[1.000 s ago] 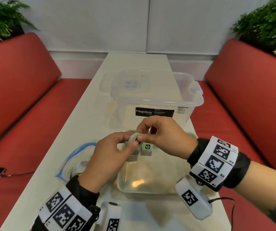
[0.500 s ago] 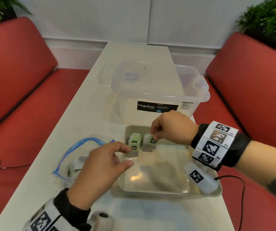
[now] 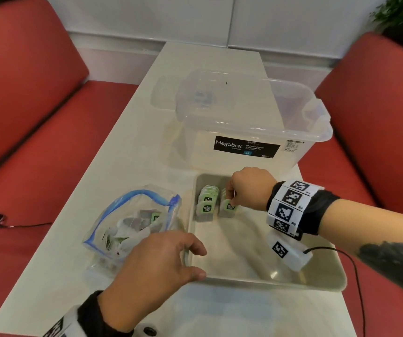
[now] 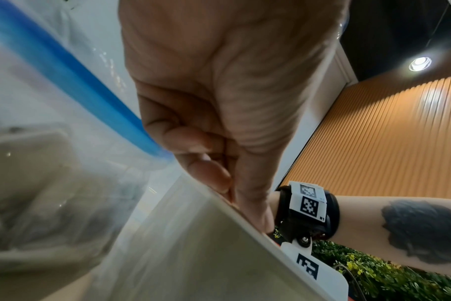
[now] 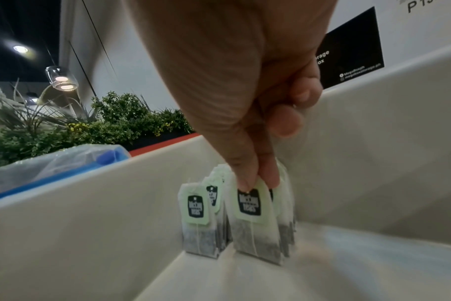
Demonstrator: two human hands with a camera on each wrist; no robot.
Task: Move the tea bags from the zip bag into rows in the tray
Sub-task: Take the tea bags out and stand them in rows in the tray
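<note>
Right wrist view is showing the right hand [image 5: 247, 97] pinching the top edge of a tea bag [image 5: 255, 222] between thumb and forefinger, the fingertips [image 5: 243, 181] sitting just above its green tag while the bag is standing upright on the tray [image 5: 90, 234] floor. It is heading the second row, with another bag or two pressed close behind it, and the first row [image 5: 198, 220] is standing just beside it along the tray's left wall.

As a judgement, the risk is lying in the release: the bag is leaning only on the few soft paper bags behind it, so fingers that are opening too quickly or dragging the tag string could be tipping it forward, and a sideways nudge could be knocking the neighbouring row down with it.

Head view is showing the left hand [image 3: 156, 266] hovering over the tray's near left rim, beside the open zip bag [image 3: 132, 227], which is lying on the table [image 3: 79, 234] with more tea bags inside. Its fingers are loosely curled and holding nothing that I can make out. Reaching into the zip bag carelessly could be shoving the tray and toppling both rows.
</note>
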